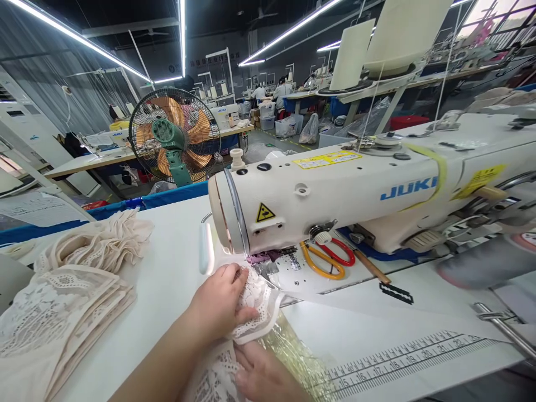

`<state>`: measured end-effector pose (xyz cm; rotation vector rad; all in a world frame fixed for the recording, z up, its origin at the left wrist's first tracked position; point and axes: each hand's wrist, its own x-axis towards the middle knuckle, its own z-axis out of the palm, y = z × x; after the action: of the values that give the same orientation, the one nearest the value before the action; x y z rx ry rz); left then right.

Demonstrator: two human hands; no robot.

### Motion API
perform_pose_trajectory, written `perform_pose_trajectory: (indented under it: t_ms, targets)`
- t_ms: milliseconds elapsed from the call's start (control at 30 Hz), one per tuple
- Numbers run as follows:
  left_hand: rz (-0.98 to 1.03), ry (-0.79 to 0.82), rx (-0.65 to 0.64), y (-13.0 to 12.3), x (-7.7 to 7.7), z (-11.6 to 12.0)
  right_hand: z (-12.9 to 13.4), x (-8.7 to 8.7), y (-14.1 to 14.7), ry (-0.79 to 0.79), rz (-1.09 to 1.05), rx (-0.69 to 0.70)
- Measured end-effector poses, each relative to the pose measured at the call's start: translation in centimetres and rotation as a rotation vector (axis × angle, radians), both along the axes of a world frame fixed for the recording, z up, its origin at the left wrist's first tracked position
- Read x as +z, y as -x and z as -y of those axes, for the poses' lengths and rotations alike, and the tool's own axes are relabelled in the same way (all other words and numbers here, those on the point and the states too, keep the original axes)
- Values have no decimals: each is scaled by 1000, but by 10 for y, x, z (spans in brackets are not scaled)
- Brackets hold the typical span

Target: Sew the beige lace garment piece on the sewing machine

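A pale lace piece with a scalloped edge (262, 298) lies under the head of the sewing machine (268, 206), near its needle. My left hand (220, 301) presses on it, fingers curled over the lace and thumb along the near side. Closer to me, my right hand (266, 371) is closed on a hanging part of the lace, fingers partly hidden by the cloth. The needle point itself is hard to make out. Clear yellowish plastic film (293, 349) lies beside my right hand.
Stacked lace pieces (71, 312) lie at left under a crumpled pile (100, 240). Yellow-handled scissors (322, 265), a red handle (341, 251) and a black blade (396, 293) sit under the machine arm. A ruler strip (402, 363) runs along the front. A fan (173, 137) stands behind.
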<state>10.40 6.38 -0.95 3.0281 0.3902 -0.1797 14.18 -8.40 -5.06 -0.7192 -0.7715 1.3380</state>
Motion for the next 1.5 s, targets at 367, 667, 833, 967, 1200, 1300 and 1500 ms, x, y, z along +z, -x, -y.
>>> perform_pose_trajectory:
  t_ms: [367, 667, 833, 967, 1200, 1300, 1500]
  targets:
    - [-25, 56, -253, 24, 10, 2, 38, 8, -93, -101, 1936, -682]
    - [199, 56, -188, 37, 1, 38, 17, 5, -102, -276, 1981, -488]
    - [295, -216, -259, 29, -20, 31, 23, -3, -94, -267, 1974, -532]
    - [455, -215, -388, 23, -28, 22, 16, -4, -92, -279, 2006, -554]
    - [492, -132, -476, 12, -25, 9, -2, 0, -95, -365, 2073, -590]
    - [503, -127, -490, 9, -25, 2, -8, 1, -97, -396, 2097, -589]
    - [483, -111, -513, 2, -23, -9, -15, 4, -98, -389, 2152, -566]
